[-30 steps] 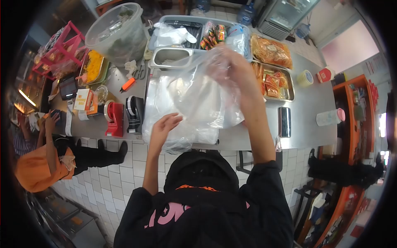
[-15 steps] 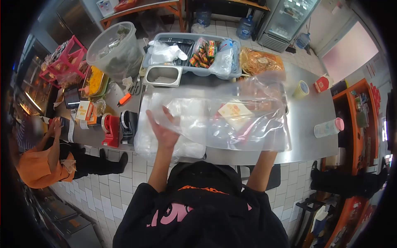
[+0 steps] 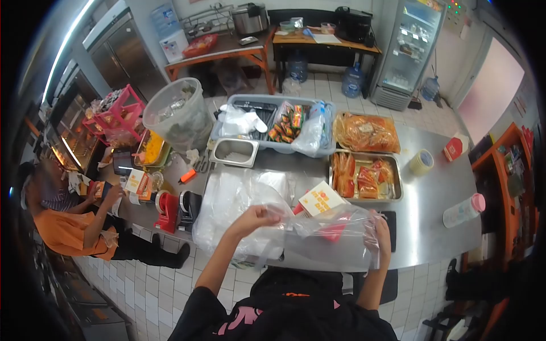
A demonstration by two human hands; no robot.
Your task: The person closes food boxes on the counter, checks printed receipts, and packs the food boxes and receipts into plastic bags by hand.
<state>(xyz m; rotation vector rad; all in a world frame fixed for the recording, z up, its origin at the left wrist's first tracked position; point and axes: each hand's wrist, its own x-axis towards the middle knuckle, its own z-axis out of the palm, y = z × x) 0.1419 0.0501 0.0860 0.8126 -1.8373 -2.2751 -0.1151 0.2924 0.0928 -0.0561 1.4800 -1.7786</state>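
Note:
A clear plastic bag (image 3: 318,245) is stretched sideways over the near part of the metal table. My left hand (image 3: 256,220) pinches its left end with closed fingers. At the opposite end, my right hand (image 3: 379,234) is closed on the bag's edge. Beneath the bag and just behind it are a white printed box (image 3: 321,199) and a pink item (image 3: 334,230), the latter seen blurred through the film. To the left lies a pile of clear plastic bags (image 3: 224,199), close under my left forearm.
Behind are a metal tray (image 3: 397,193) of reddish food, a large bag of orange-red food (image 3: 368,132), a grey-blue bin (image 3: 333,142) of packets and a steel pan (image 3: 233,152). Tape dispensers (image 3: 166,211) stand left. A person in orange (image 3: 71,233) works at far left.
The bag has come down and toward me, uncovering the food tray. My left hand has gone from spread fingers to pinching the bag. The view has tilted up.

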